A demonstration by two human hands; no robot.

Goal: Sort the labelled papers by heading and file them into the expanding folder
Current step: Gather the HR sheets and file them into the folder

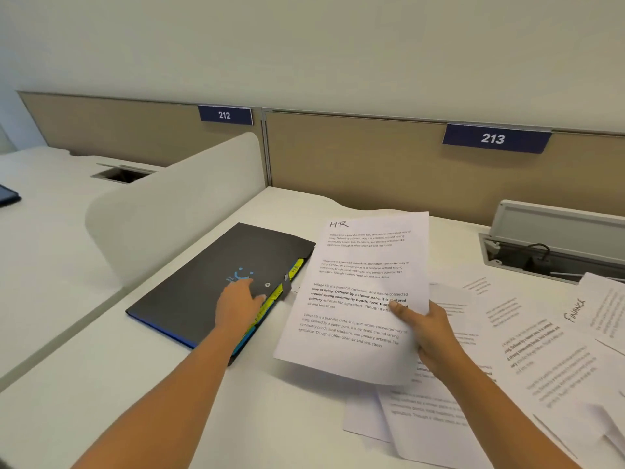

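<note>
A black expanding folder (203,282) with a blue edge and yellow-green tabs lies closed on the white desk. My left hand (238,304) rests on its cover near the snap flap, fingers fairly straight. My right hand (422,330) pinches a white sheet headed "HR" (358,296) at its right edge, thumb on top, and holds it lifted beside the folder. More printed papers (527,353) lie scattered to the right; one is headed "FINANCE" (575,309).
A rounded white divider (176,204) stands left of the folder. Beige partition panels with signs 212 (225,115) and 213 (493,138) line the back. An open cable tray (548,245) sits at the back right. A dark object (8,196) shows at the left edge.
</note>
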